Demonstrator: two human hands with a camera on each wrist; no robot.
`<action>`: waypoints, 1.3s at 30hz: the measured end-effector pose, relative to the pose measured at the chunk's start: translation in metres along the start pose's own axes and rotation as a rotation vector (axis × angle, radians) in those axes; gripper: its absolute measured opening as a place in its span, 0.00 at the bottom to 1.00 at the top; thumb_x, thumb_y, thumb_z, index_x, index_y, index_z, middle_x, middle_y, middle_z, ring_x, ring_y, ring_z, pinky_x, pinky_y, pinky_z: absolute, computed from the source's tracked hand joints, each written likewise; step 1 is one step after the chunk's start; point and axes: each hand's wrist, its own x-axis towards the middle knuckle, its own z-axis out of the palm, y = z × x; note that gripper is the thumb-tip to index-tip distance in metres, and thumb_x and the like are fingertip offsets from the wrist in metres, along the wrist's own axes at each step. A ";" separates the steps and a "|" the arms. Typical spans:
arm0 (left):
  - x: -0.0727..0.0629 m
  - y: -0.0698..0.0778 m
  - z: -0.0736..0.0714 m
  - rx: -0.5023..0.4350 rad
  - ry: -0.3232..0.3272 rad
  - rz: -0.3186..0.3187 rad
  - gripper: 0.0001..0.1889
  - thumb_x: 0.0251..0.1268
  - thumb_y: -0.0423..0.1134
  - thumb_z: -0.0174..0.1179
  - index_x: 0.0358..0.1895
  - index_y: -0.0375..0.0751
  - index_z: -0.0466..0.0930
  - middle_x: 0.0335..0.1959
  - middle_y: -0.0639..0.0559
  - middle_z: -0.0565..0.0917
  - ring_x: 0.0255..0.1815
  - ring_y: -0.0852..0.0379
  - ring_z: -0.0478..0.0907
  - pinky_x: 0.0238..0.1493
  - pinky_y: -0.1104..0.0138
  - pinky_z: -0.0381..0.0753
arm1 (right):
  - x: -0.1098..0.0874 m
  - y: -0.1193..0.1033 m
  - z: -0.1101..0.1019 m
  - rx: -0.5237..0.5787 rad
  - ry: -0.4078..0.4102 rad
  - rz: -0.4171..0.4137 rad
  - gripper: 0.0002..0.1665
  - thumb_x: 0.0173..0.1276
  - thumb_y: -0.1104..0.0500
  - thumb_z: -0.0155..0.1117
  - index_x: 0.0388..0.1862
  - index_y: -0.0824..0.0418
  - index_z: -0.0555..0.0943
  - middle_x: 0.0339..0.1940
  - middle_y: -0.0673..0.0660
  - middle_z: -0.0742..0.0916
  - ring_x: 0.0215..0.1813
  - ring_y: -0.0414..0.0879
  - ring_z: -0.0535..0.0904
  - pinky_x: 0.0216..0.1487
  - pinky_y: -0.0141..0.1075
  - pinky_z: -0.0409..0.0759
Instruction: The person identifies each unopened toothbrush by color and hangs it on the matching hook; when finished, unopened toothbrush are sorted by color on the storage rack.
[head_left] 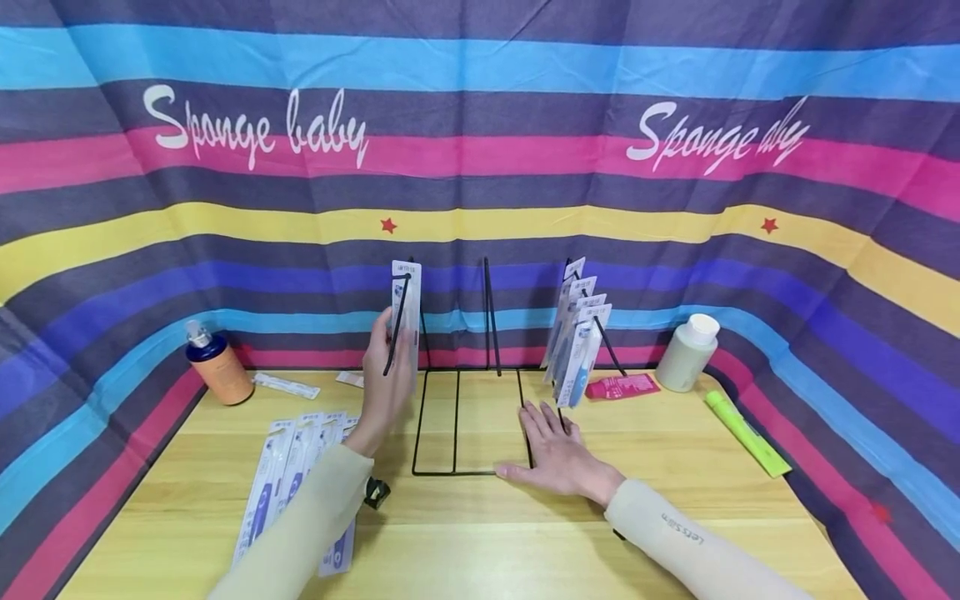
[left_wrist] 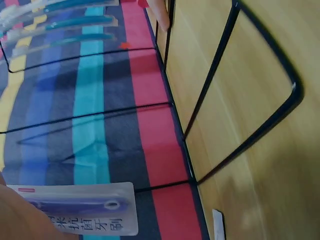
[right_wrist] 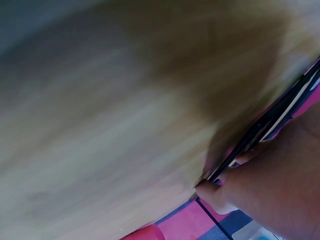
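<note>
My left hand (head_left: 391, 358) holds a packaged toothbrush (head_left: 406, 279) upright at the left hook of a black wire rack (head_left: 454, 425). The hook's bar crosses the top of its card. In the left wrist view, the purple handle of that toothbrush (left_wrist: 95, 206) shows through clear plastic. My right hand (head_left: 555, 454) rests with fingers spread on the right side of the rack's base, thumb at the front wire. Above it, several packaged toothbrushes (head_left: 581, 358) with blue handles hang from the right hook. The middle hook (head_left: 490, 317) stands between the two.
More packaged toothbrushes (head_left: 262, 492) lie at left, partly under my left sleeve. An orange and blue bottle (head_left: 220, 367) stands back left. At back right are a pale bottle (head_left: 686, 354), a pink packet (head_left: 624, 386) and a lime-green tube (head_left: 746, 433). Striped cloth hangs behind the table.
</note>
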 end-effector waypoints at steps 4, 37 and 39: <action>0.010 -0.004 0.004 0.006 -0.003 0.014 0.24 0.93 0.44 0.48 0.82 0.42 0.66 0.59 0.36 0.83 0.51 0.42 0.80 0.47 0.51 0.79 | 0.001 -0.002 0.001 -0.002 -0.007 -0.004 0.70 0.74 0.17 0.53 0.91 0.68 0.50 0.92 0.64 0.53 0.90 0.66 0.44 0.80 0.71 0.50; -0.033 -0.009 -0.091 0.066 -0.137 -0.238 0.18 0.82 0.28 0.50 0.69 0.31 0.74 0.63 0.38 0.80 0.65 0.47 0.76 0.64 0.65 0.73 | -0.001 -0.004 -0.003 -0.010 -0.011 0.005 0.69 0.74 0.18 0.53 0.90 0.68 0.51 0.91 0.65 0.55 0.89 0.68 0.47 0.80 0.71 0.51; -0.042 -0.007 -0.099 0.093 -0.135 -0.242 0.18 0.82 0.28 0.50 0.69 0.31 0.74 0.62 0.38 0.80 0.64 0.47 0.76 0.61 0.70 0.74 | -0.001 -0.004 -0.003 -0.018 -0.009 0.004 0.69 0.74 0.18 0.53 0.90 0.68 0.52 0.91 0.65 0.55 0.89 0.68 0.46 0.80 0.71 0.51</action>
